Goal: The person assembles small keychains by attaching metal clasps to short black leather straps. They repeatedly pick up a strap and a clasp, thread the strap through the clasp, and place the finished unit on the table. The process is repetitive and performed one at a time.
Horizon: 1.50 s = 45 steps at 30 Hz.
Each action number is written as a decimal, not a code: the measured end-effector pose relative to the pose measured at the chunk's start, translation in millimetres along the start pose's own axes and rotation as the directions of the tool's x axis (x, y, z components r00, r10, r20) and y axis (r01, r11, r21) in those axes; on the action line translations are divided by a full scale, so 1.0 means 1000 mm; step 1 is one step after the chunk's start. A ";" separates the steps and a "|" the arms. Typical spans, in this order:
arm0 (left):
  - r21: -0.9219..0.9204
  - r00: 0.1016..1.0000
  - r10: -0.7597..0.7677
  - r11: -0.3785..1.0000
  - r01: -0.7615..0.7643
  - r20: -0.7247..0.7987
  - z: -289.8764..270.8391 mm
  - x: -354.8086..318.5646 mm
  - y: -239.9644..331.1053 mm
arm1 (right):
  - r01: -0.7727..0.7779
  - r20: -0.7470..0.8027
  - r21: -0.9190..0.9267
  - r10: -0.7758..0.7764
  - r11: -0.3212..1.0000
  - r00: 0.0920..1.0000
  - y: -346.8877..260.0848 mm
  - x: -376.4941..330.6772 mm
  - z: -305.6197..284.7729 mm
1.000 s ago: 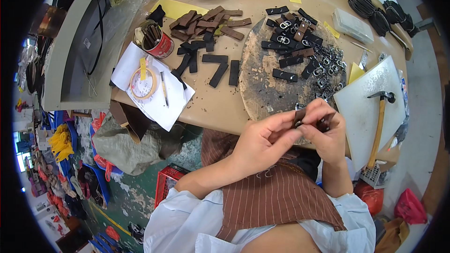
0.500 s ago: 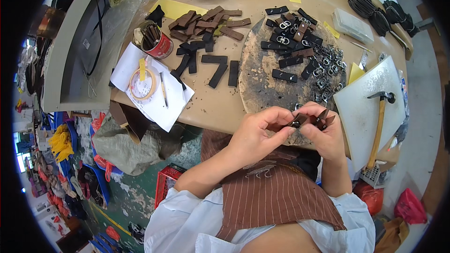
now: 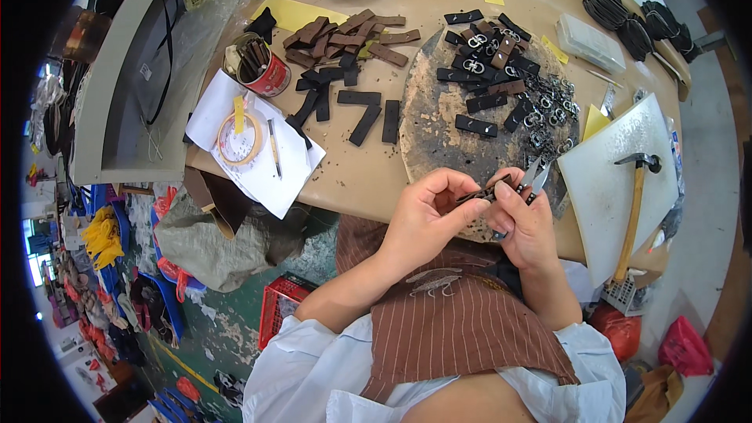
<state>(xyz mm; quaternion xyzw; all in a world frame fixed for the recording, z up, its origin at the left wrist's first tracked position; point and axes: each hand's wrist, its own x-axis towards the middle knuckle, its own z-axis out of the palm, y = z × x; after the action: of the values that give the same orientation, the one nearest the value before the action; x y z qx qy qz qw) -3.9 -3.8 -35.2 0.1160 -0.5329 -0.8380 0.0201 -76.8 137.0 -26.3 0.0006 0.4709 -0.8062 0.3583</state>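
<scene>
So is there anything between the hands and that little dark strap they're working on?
Nothing visible. The left hand pinches the dark strap directly, and the right hand meets it from the other side while holding small snips. The round work board lies behind them, not between.

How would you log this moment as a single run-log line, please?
left hand: pinches dark leather strap | right hand: holds thread snips at strap | below: round worn work pad | hammer on white board
</scene>
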 end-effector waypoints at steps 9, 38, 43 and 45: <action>-0.167 0.985 -0.111 0.977 0.133 0.135 -0.005 0.001 -0.001 | -0.025 0.089 -0.134 0.037 0.991 0.995 -0.009 0.000 -0.008; 0.038 0.993 0.085 0.996 -0.082 -0.086 0.004 -0.004 0.007 | 0.389 0.350 -0.914 -0.261 0.117 0.900 -0.022 -0.008 0.013; 0.233 0.986 0.161 0.961 -0.149 -0.034 0.004 -0.005 0.008 | 0.400 0.353 -0.900 -0.253 0.171 0.901 -0.019 -0.010 0.011; 0.309 0.982 0.189 0.933 -0.183 0.011 0.002 -0.005 0.007 | 0.371 0.328 -0.884 -0.188 0.284 0.926 -0.018 -0.012 0.008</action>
<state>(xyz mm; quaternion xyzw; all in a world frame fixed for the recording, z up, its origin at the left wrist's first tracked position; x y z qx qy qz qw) 0.2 -3.9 -27.5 0.0747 -0.6654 -0.7377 0.0859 -75.7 143.1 -4.6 -0.3514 0.8082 -0.4361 0.1821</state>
